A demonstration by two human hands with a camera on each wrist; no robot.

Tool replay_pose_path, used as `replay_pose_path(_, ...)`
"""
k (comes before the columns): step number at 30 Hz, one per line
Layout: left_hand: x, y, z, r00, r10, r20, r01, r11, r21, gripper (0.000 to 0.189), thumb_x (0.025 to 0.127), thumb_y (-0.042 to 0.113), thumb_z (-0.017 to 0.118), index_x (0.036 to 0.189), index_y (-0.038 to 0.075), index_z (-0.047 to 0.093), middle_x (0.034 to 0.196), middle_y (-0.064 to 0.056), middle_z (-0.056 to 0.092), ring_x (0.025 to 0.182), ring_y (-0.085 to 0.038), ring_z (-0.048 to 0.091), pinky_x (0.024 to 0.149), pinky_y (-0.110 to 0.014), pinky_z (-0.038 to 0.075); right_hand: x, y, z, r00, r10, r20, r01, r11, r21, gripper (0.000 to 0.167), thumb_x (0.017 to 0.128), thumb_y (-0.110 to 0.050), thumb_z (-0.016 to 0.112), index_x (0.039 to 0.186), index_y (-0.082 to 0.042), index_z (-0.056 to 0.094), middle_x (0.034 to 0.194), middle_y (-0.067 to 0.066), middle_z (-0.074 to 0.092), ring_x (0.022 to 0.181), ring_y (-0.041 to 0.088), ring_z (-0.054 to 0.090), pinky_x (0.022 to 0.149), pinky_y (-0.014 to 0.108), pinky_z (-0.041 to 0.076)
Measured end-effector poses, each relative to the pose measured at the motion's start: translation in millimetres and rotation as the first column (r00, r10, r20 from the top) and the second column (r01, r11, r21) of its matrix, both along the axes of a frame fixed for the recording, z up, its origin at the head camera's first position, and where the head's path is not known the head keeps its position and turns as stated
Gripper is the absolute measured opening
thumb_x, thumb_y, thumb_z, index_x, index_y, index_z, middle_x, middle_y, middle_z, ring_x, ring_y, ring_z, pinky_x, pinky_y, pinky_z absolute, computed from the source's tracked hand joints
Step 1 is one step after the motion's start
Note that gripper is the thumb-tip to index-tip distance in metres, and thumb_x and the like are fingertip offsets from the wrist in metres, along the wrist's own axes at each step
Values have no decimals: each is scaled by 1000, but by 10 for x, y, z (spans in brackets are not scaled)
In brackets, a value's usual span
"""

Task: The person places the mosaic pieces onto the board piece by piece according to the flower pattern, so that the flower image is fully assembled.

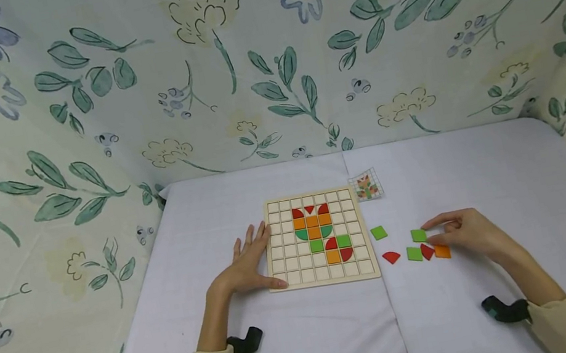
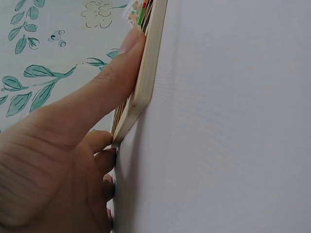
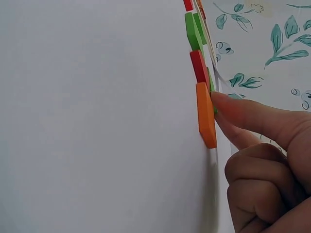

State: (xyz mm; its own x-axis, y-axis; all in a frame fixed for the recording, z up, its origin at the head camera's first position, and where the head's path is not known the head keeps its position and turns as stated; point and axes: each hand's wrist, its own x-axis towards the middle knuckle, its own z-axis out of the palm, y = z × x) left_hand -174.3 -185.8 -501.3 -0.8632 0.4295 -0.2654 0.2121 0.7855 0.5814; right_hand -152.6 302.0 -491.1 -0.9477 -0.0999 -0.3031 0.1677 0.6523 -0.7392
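A square wooden grid board lies on the table, with red, orange and green tiles set in its cells. My left hand rests spread along its left edge, thumb on the front left corner; the thumb lies over the rim in the left wrist view. To the right of the board, my right hand pinches a green square tile between thumb and forefinger. Close by lie another green square, a red quarter-round tile and an orange square, which partly hides the pinched tile in the right wrist view.
A small pattern card lies at the board's back right corner. Between board and right hand are a green square and a red quarter-round tile. White cloth covers the table; a flowered curtain hangs behind.
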Motion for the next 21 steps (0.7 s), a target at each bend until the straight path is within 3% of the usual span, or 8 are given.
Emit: replay_pose_path(21, -7, 3, -11, 1000, 0, -7, 0, 1000, 1, 135, 72, 49, 93, 168, 15, 4, 176, -2, -7, 162, -29, -18, 130, -58, -13, -54, -143, 17, 999, 36, -11, -35, 997, 63, 44, 88, -19, 82, 123, 4, 70, 61, -3, 33, 58, 12, 35, 56, 30, 30)
